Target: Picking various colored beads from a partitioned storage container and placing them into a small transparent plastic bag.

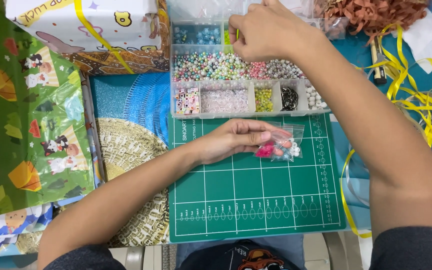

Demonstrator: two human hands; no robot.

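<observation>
Two hands work: the left hand (236, 141) pinches a bead bag (282, 146); right hand (263, 31) fingers close on a bead over the box (248, 95). A slack pinch could spill beads.

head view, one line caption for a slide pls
Left hand holds a small clear bag of beads over a green cutting mat; right hand picks from a bead organiser box.

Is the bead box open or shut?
Open. The bead box shows bare compartments of beads with no lid over them, and the right hand reaches straight into a top compartment.
</observation>
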